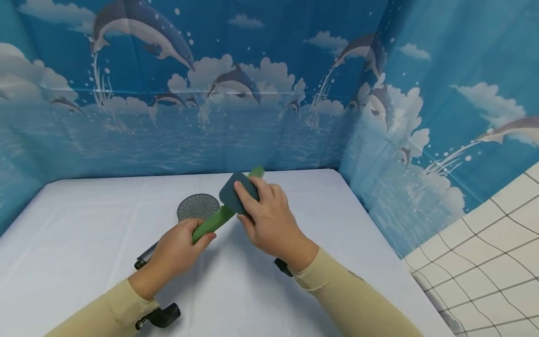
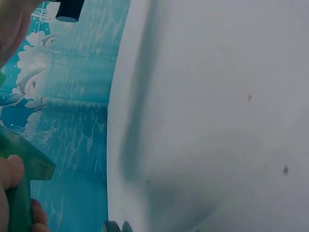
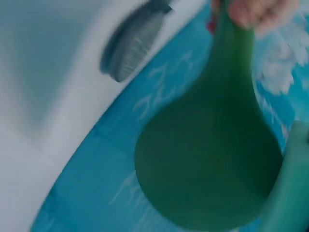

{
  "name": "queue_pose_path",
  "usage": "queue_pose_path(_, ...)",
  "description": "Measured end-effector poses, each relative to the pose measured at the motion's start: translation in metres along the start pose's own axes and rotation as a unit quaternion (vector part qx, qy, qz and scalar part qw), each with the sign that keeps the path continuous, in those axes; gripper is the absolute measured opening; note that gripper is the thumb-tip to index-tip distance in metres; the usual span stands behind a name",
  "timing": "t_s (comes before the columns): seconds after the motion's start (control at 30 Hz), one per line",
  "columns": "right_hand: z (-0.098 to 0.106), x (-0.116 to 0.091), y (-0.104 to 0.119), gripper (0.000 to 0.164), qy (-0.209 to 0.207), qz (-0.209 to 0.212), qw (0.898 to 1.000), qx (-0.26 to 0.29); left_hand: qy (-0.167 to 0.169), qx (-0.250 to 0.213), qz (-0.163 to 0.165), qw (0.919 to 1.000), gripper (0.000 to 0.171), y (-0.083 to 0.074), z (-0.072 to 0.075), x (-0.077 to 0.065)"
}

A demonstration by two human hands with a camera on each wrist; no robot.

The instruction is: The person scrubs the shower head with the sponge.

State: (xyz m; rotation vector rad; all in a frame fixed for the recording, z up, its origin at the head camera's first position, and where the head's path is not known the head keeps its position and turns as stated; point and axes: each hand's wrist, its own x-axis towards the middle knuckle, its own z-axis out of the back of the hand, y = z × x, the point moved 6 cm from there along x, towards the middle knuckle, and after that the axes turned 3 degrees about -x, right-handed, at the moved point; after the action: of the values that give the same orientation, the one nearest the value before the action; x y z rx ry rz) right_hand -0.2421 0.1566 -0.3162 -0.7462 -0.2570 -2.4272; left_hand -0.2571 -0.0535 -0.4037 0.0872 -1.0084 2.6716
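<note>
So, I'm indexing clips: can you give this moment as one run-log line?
left hand: grips green round-headed utensil | right hand: holds teal sponge against utensil | shower head: on white table

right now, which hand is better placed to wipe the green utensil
Probably the right hand: it holds the teal pad at the green utensil, while the left hand grips its handle.

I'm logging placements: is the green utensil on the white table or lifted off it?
The green utensil is lifted: the left hand grips it, and its round head shows in front of the blue curtain.
</note>
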Motion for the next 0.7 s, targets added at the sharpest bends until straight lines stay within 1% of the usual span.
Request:
queue_pose_path(0.03,0.0,0.003,-0.008,0.062,0.009,-0.025,0.999,0.02,0.001,0.0,-0.001,1.0,0.039,0.0,0.0,0.0)
queue_pose_path(0.07,0.001,0.006,-0.018,0.061,0.015,-0.059,0.997,0.046,0.002,0.001,-0.002,1.0,0.038,0.0,0.0,-0.001)
queue_pose_path(0.1,0.002,0.009,-0.03,0.062,0.025,-0.099,0.992,0.077,0.004,0.001,-0.003,1.0,0.037,0.001,0.0,-0.001)
queue_pose_path(0.17,-0.001,0.012,-0.053,0.061,0.048,-0.172,0.975,0.131,0.01,0.002,-0.004,0.9999,0.035,0.002,-0.001,-0.002)
queue_pose_path(0.2,-0.003,0.012,-0.062,0.06,0.06,-0.198,0.966,0.153,0.015,0.002,-0.003,0.9999,0.035,0.003,-0.001,-0.002)
queue_pose_path(0.27,-0.004,0.01,-0.068,0.059,0.079,-0.214,0.955,0.191,0.029,-0.002,0.003,0.9996,0.033,0.005,-0.002,-0.003)
queue_pose_path(0.3,-0.004,0.009,-0.066,0.059,0.083,-0.207,0.953,0.204,0.037,-0.005,0.007,0.9993,0.033,0.006,-0.002,-0.003)
queue_pose_path(0.33,-0.001,0.009,-0.062,0.059,0.077,-0.189,0.957,0.208,0.045,-0.007,0.011,0.9989,0.033,0.007,-0.002,-0.003)
queue_pose_path(0.4,0.008,0.008,-0.048,0.059,0.047,-0.141,0.968,0.2,0.062,-0.01,0.017,0.9979,0.034,0.008,-0.002,-0.003)
queue_pose_path(0.5,0.023,0.008,-0.027,0.058,-0.008,-0.07,0.987,0.147,0.079,-0.01,0.013,0.9967,0.034,0.009,-0.002,-0.004)
queue_pose_path(0.57,0.029,0.006,-0.018,0.058,-0.03,-0.041,0.992,0.115,0.088,-0.015,0.011,0.996,0.033,0.01,-0.002,-0.005)
queue_pose_path(0.63,0.03,0.003,-0.016,0.057,-0.033,-0.031,0.994,0.1,0.094,-0.026,0.013,0.9951,0.034,0.01,-0.001,-0.005)
queue_pose_path(0.7,0.028,0.002,-0.02,0.057,-0.024,-0.044,0.995,0.091,0.095,-0.043,0.027,0.9942,0.037,0.011,0.0,-0.005)
